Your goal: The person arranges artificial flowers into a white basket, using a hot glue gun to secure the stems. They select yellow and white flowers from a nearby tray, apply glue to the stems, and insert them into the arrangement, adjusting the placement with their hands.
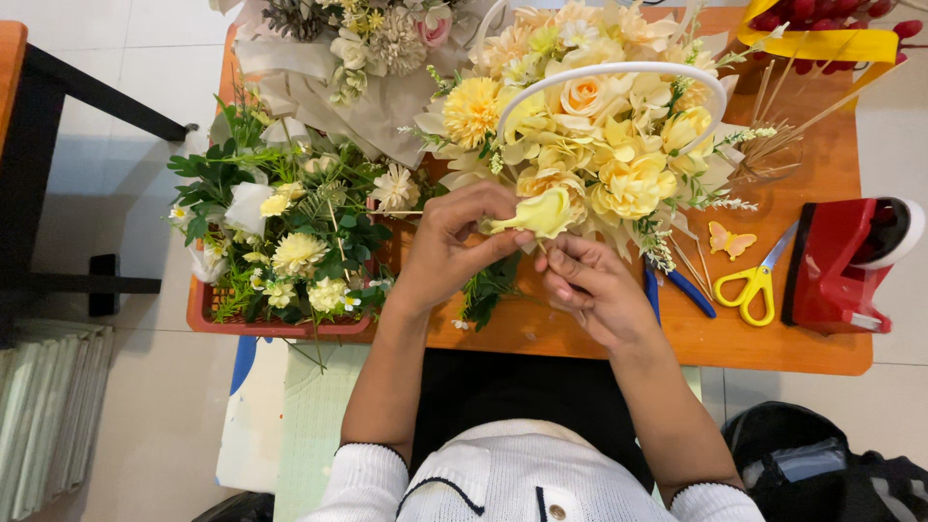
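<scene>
My left hand (454, 246) grips a pale yellow artificial rose (543, 213) by its head, at the near edge of a yellow flower arrangement (590, 135) in a basket with a white arched handle (619, 70). My right hand (592, 290) is just below the rose, its fingers pinched at the stem under the bloom. Both hands are over the orange table (735, 333). The stem is mostly hidden by my fingers.
A red tray (261, 327) of green leaves and white and yellow flowers sits at left. A wrapped bouquet (367, 58) lies at the back. Yellow scissors (754, 280), blue-handled pliers (681, 288), a paper butterfly (730, 240), wooden sticks (793, 126) and a red tape dispenser (846, 261) are at right.
</scene>
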